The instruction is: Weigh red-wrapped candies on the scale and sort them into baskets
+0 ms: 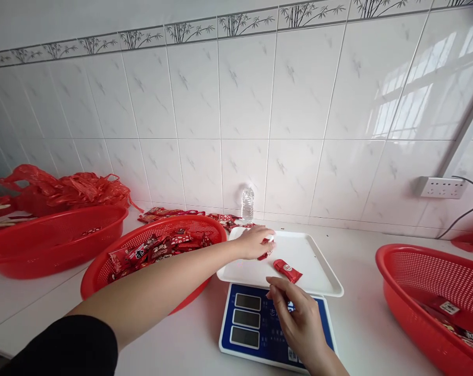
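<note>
My left hand (255,243) reaches over the white scale tray (315,263) with its fingers closed on a small red packet (265,255), which is partly hidden by the fingers. Another red packet with a pale round mark (287,270) lies on the tray just in front. My right hand (301,318) is above the blue keypad of the weighing scale (247,318), near that packet. Its fingers are loosely bent and slightly apart, with nothing visible in them. The three display windows on the scale look dark.
A red basket of wrapped packets (216,230) stands left of the scale, under my left forearm. Further left is another red basket (56,256) with red plastic bags (80,190) behind it. A third basket (389,253) is at right. A clear bottle (248,204) stands by the wall.
</note>
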A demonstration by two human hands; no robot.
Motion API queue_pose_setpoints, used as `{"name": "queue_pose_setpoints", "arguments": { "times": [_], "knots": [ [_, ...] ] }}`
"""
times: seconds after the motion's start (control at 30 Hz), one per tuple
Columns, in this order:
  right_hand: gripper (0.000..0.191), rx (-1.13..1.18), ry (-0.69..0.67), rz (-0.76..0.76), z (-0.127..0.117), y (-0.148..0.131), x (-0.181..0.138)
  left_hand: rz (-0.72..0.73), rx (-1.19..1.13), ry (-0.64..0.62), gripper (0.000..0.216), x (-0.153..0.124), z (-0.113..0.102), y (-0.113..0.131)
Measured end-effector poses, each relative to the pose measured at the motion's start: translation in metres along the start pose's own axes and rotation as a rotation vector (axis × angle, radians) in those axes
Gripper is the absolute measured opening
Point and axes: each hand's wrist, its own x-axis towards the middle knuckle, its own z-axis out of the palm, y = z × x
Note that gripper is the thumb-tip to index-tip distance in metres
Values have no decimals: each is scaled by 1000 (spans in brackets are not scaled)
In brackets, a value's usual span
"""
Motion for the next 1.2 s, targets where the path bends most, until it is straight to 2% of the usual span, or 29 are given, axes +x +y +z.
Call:
{"name": "queue_pose_setpoints", "arguments": {
  "times": [0.07,0.13,0.23,0.33,0.47,0.6,0.7,0.8,0.87,0.93,1.0,1.1,1.2],
  "knots": [
    [22,5,-7,5,-1,-3,0,-169,-7,98,49,-9,4,-5],
    [23,9,-12,9,-1,-4,0,-255,-18,105,58,-18,12,-6],
    [24,7,-6,6,-1,-5,1,-244,-35,38,75,-25,25,1],
    [23,6,12,-8,0,-3,1,-202,-26,-83,90,-21,34,13],
    [21,9,21,-10,0,0,1,-116,13,-175,86,-6,38,20],
    [21,10,36,-10,0,3,0,57,-18,-253,73,4,25,7],
    [21,17,29,-14,1,2,0,169,-73,-372,81,3,2,-6],
    [21,26,18,-26,1,1,0,88,-202,-463,108,-2,-20,-11],
    [21,28,13,-20,1,0,0,-5,-279,-404,112,-6,-26,-7],
    [21,27,8,-5,0,0,-1,-64,-269,-304,109,-7,-20,1],
    [21,27,4,2,1,1,-1,-113,-190,-257,107,-5,-5,12],
    [21,20,9,-5,1,3,-1,-162,-47,-278,112,-1,22,25],
    [20,5,19,-14,1,3,-1,-113,51,-292,105,6,33,26]
  ]
}}
